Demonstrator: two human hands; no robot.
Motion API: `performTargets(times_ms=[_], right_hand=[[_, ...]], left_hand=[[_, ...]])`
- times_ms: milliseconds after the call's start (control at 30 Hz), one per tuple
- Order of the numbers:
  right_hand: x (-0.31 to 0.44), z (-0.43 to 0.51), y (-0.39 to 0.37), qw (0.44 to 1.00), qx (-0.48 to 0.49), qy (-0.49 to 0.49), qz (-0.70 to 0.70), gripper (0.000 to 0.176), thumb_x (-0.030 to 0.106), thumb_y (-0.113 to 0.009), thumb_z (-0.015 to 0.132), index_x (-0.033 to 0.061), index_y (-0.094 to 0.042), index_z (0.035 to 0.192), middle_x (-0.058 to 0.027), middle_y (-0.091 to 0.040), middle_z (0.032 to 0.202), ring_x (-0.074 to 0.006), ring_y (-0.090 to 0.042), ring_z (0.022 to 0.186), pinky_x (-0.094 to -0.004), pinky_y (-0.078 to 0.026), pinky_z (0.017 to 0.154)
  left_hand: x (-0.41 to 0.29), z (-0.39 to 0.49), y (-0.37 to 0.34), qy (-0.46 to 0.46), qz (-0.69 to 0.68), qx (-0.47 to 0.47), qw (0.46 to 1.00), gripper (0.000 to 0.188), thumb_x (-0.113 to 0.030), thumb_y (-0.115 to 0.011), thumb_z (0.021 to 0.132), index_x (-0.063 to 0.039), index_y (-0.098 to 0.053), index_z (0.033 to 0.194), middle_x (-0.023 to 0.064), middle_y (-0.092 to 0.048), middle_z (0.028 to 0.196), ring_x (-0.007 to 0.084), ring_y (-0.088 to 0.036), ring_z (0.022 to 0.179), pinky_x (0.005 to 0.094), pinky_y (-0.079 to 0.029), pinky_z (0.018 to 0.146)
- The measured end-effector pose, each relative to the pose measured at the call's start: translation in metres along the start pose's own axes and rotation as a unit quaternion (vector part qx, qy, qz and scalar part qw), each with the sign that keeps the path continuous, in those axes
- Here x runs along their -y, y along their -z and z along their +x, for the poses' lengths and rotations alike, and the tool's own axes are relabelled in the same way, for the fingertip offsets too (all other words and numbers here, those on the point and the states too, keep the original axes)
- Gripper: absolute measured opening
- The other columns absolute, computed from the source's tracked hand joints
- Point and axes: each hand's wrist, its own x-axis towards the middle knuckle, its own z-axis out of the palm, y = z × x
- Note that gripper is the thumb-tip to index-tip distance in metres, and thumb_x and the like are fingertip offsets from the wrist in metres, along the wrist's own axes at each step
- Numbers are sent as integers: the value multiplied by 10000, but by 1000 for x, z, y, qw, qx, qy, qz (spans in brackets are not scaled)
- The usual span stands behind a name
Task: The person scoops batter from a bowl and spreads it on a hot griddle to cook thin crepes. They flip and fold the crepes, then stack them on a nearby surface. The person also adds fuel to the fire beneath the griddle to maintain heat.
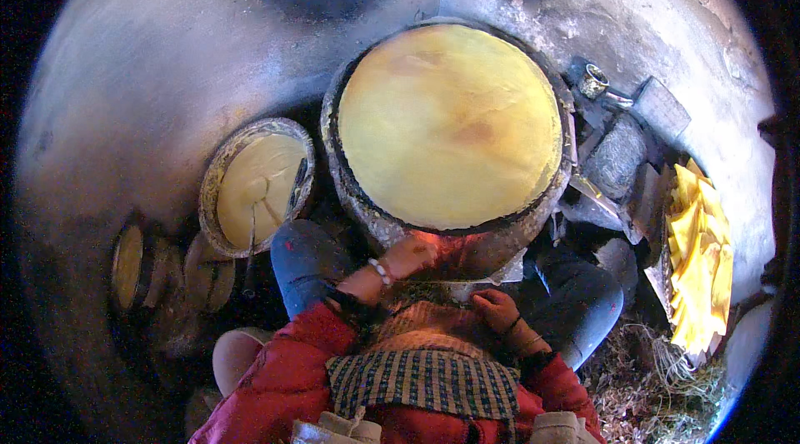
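A large round griddle stove [369, 222] stands before me, its top covered by a thin yellow sheet of batter or flatbread [450, 125]. Red firelight glows at the stove's near opening. My left hand [409, 256] is beside that glow, a pale bracelet on its wrist; what its fingers do is unclear. Over my lap, near the stove's foot, my right hand [495, 309] has curled fingers, and I cannot tell if it holds something. To the left, a round basin [209, 194] contains pale yellow batter [253, 187], with a thin-handled ladle [252, 225] standing in it.
Folded yellow sheets [700, 256] are stacked at the far right. Between them and the stove are a dark rounded bundle [617, 153], a small cup [593, 81] and a grey block [662, 107]. Dry plant matter [650, 381] lies at lower right. Round containers [128, 267] stand at left.
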Motion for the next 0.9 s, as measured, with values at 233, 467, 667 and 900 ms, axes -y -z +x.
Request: performTargets(times_ms=[233,467,667,900], right_hand=[[34,-16,24,920,-89,338,-178,241,198,-606,944,6,-639,1087,-28,-653,898,-110,-593,785,-258,-501,669],[5,-18,44,991,-102,80,22,241,205,-620,933,1,-646,1058,-29,-658,837,-109,-587,704,-249,-489,639],[-6,-28,57,991,-130,24,-4,310,316,-689,873,75,-682,1069,-97,-713,954,-201,-679,842,-335,-542,760],[-5,-22,52,986,-133,76,-70,314,331,-675,878,73,-677,1058,-119,-706,977,-252,-684,878,-360,-540,768]], left_hand=[[-58,-53,101,-9,-51,-167,985,303,-213,-603,938,25,-657,1116,99,-713,973,172,-672,877,302,-539,801],[-19,4,198,7,-27,-471,882,266,-225,-652,866,-28,-691,1041,89,-716,906,180,-671,822,316,-532,757],[15,46,235,108,231,-475,842,345,-312,-658,779,-62,-717,1010,167,-704,993,319,-671,934,384,-522,844],[28,63,248,50,357,-438,824,291,-326,-654,762,-93,-736,915,169,-701,920,345,-668,901,413,-533,814]])
